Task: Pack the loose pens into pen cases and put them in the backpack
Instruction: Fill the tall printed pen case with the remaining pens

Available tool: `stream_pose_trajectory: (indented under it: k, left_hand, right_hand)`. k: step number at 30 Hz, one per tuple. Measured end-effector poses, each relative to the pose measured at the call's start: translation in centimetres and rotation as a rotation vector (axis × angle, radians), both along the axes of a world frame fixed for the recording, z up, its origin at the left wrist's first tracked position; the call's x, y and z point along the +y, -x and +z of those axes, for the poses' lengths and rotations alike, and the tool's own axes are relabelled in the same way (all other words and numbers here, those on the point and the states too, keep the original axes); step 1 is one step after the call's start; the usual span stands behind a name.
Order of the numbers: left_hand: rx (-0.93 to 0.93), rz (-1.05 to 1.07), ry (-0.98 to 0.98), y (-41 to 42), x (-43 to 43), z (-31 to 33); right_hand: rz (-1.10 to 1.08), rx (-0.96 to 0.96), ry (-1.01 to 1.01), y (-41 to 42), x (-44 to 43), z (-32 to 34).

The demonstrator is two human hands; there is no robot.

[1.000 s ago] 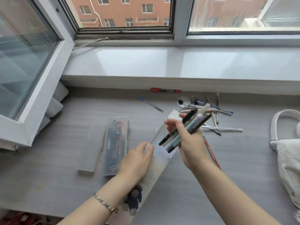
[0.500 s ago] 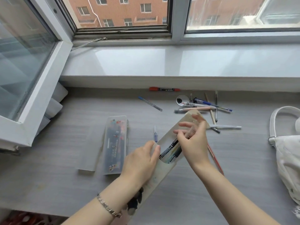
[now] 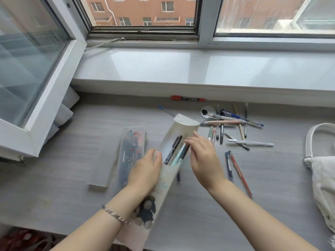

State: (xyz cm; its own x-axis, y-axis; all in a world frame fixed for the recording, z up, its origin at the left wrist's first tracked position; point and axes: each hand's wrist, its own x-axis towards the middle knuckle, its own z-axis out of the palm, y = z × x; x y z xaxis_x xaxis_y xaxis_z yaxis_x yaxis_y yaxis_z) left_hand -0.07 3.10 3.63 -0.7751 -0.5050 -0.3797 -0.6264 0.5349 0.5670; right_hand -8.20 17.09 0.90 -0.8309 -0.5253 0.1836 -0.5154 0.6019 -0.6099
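A pale soft pen case (image 3: 164,187) with a bear print lies tilted on the grey table, flap open toward the window. My left hand (image 3: 145,171) grips its left edge near the mouth. Several pens (image 3: 176,151) stick out of the opening. My right hand (image 3: 203,158) hovers at the mouth, fingers spread, touching the pens' tips. Loose pens (image 3: 235,122) lie scattered to the right, with a blue pen and a red pencil (image 3: 233,167) nearer. A clear hard pen case (image 3: 131,153) lies left of the soft one. The white backpack (image 3: 324,171) sits at the right edge.
A red marker (image 3: 188,99) lies by the windowsill base, and a blue pen (image 3: 166,111) is behind the flap. A round cable hole (image 3: 207,111) sits in the table. An open window sash (image 3: 36,84) juts over the left side. The clear case's lid (image 3: 103,165) lies beside it.
My right hand held a bundle of pens above the case, pushed them into its mouth and let go. The case now stands more upright and my view has moved closer.
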Motion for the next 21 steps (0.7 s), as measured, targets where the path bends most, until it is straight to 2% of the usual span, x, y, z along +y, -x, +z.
stream_pose_trajectory:
  k: [1, 3, 6, 8, 11, 14, 16, 19, 21]
  left_hand:
    - [0.008, 0.059, 0.01, 0.0, -0.8, -0.1]
    - [0.026, 0.159, 0.052, -0.1, -2.4, -0.1]
    - [0.062, 0.232, 0.064, -0.1, -4.4, 0.1]
    - [0.077, 0.242, 0.062, -0.2, -4.9, 0.1]
    - [0.078, 0.215, 0.073, -0.4, -5.2, -0.1]
    - [0.065, 0.201, 0.057, -0.6, -5.1, -0.6]
    - [0.052, 0.19, 0.044, -0.5, -4.8, -1.0]
    - [0.03, 0.167, 0.023, -0.2, -3.8, -1.4]
    - [0.01, 0.153, 0.01, 0.2, -3.1, -1.4]
  right_hand:
    - [-0.041, -0.003, 0.052, 0.0, -0.1, -0.2]
    - [-0.082, -0.135, -0.014, 0.0, -0.8, -0.6]
    - [0.0, -0.411, -0.39, -0.7, -2.9, -2.1]
    - [0.029, -0.429, -0.514, -1.2, -4.2, -3.0]
    - [-0.034, -0.468, -0.534, -1.4, -5.2, -3.9]
    - [-0.107, -0.597, -0.441, -0.6, -4.7, -3.3]
    - [-0.184, -0.559, -0.392, 0.9, -3.3, -2.9]
    - [-0.25, -0.377, -0.394, 3.3, -0.5, -2.5]
    - [-0.334, -0.379, -0.413, 4.6, 0.9, -2.3]
